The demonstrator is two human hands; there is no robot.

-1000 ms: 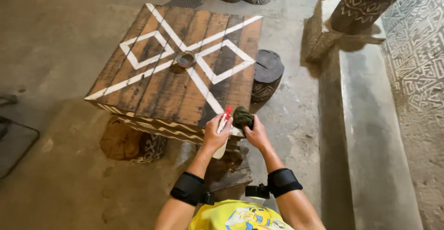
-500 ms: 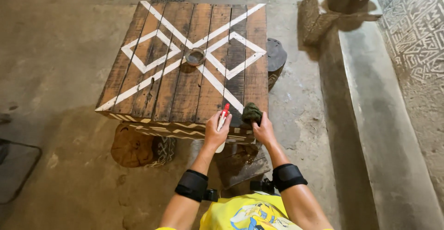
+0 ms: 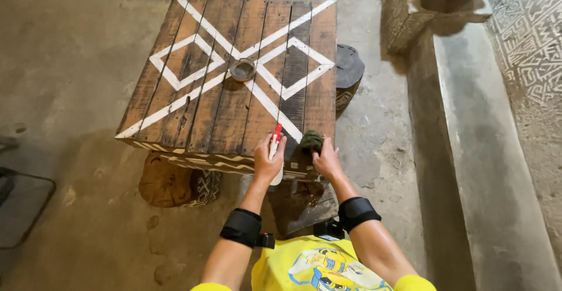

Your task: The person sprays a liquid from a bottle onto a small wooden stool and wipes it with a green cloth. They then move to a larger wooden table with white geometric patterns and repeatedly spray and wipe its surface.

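Here, looking straight down at a square wooden table (image 3: pixel 193 115) of dark planks painted with white crossing lines and diamonds. At its near edge, two bare hands side by side, close but not touching.

Left hand (image 3: pixel 268 161): fingers curled tight around a slim white spray bottle (image 3: pixel 276 177) with a red top, held upright, red nozzle just over the table's edge and white base hanging below it. Cannot tell whether a finger rests on the trigger.

Right hand (image 3: pixel 326 161): fingertips bunched and pressing down on a small dark green cloth (image 3: pixel 311 140), wadded on the last plank just beside the bottle.

Black bands (image 3: pixel 241 228) on both forearms; yellow shirt (image 3: pixel 328 267) at the bottom of the view. At the table's centre, well away from the hands, a small round metal dish (image 3: pixel 242 69). Beneath the near corner a carved wooden stump (image 3: pixel 170 180); past the far right side a dark round stool (image 3: pixel 348 68). To the right, a long concrete ledge (image 3: pixel 486 150) below a patterned wall.

To do this well, judging by the grip: keep the nozzle pointed at the wood and away from the cloth hand, spread the cloth flatter for wider contact, press evenly along the grain, and steer wide of the dish.
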